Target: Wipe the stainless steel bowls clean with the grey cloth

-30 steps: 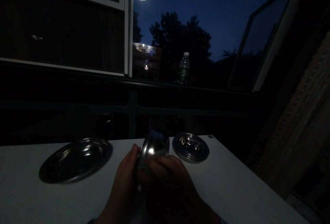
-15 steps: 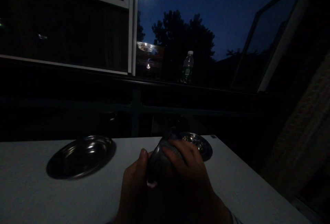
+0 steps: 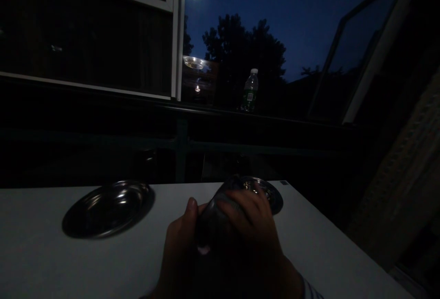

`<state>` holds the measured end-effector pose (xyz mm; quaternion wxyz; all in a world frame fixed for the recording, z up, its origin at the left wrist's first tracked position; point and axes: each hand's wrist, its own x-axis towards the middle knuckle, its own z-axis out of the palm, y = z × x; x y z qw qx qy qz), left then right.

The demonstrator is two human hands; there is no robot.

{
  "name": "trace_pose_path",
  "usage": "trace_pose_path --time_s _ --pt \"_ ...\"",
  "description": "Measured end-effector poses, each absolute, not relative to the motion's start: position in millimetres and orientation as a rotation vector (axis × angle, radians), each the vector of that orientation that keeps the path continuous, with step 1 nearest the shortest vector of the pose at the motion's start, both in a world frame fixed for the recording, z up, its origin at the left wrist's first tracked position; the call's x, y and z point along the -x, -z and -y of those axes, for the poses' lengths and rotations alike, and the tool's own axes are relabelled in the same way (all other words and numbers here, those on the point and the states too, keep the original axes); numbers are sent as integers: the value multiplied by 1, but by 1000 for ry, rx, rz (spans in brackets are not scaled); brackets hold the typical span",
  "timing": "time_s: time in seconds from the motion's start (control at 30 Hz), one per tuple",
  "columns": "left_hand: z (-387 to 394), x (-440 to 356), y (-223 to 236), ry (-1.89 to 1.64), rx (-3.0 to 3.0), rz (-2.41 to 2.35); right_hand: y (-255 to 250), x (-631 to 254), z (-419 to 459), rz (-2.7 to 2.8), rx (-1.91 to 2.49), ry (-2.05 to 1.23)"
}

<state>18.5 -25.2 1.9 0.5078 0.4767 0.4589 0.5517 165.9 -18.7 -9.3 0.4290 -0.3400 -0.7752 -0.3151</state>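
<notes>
The scene is very dark. My left hand (image 3: 178, 244) and my right hand (image 3: 256, 225) are both wrapped round a small round steel vessel (image 3: 213, 216), held tilted just above the white table (image 3: 41, 262). The left thumb lies along its left side and the right fingers curl over its top. Behind the right hand a small steel plate (image 3: 271, 193) lies near the table's far edge, partly hidden by the vessel. A larger steel plate (image 3: 108, 207) rests on the table to the left.
Beyond the table runs a dark railing (image 3: 261, 118) with a plastic water bottle (image 3: 250, 90) standing on it. A white-framed window (image 3: 173, 37) is at the upper left, and an open window frame (image 3: 371, 47) leans at the right. Trees and night sky lie behind.
The vessel has been turned and moved right, in front of the small plate. My right hand has shifted over its top, and the shiny face seen earlier is now covered.
</notes>
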Motion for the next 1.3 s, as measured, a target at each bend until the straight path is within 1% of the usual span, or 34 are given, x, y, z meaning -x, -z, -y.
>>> trace_pose_path --time_s 0.07,0.13,0.33,0.5,0.63,0.7,0.83,0.9,1.03,1.1,1.23,1.3 --pt "27 -22 -2 -1316 -1144 -1098 3 -180 13 1884 1016 602" --pt "28 -25 -2 -1308 -1121 -1077 0 -184 11 1873 1087 508" --pt "24 -22 -3 -1322 -1072 -1136 14 -149 23 2074 790 642" --pt "26 -22 -6 -1350 -1114 -1189 9 -158 19 2058 878 629" --pt "28 -24 -6 -1334 -1143 -1162 2 -179 12 1931 1070 486" --pt "27 -23 -4 -1325 -1142 -1151 4 -178 12 1959 1021 514" --pt "23 -21 0 -1361 -1105 -1155 12 -163 14 2098 739 670" --pt "23 -20 1 -1376 -1089 -1153 12 -162 13 2101 738 658" --pt "25 -22 -1 -1353 -1100 -1141 5 -175 12 1939 942 514" --pt "26 -23 -2 -1350 -1098 -1114 3 -178 14 1929 973 470" --pt "22 -22 -1 -1339 -1083 -1080 8 -170 17 2110 796 564" --pt "21 -21 1 -1346 -1073 -1103 8 -169 16 2105 767 598"
